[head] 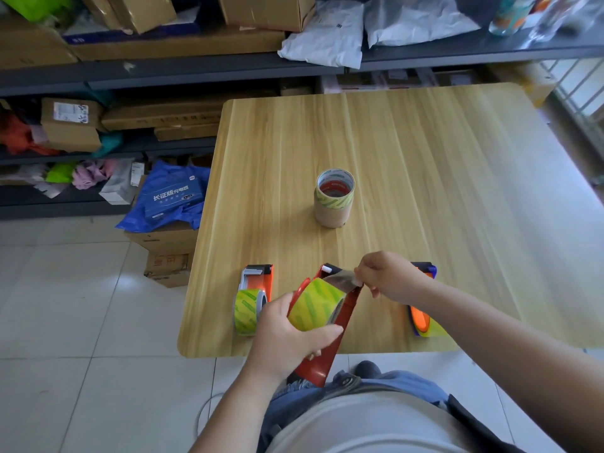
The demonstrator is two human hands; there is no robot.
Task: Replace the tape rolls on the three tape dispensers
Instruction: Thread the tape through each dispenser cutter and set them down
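The red tape dispenser (fitted with a green roll) is held above the table's near edge, gripped by the left hand; its loose tape end is pinched by the right hand.

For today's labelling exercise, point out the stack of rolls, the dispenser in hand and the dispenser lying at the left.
stack of rolls [334, 204], head view, outer side wall.
red dispenser [343, 317], head view, side plate.
left dispenser [251, 304], head view, mounted roll.

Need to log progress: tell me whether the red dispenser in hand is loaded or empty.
Loaded: a green roll sits in the red dispenser, gripped by the left hand; the right hand pinches its tape end.
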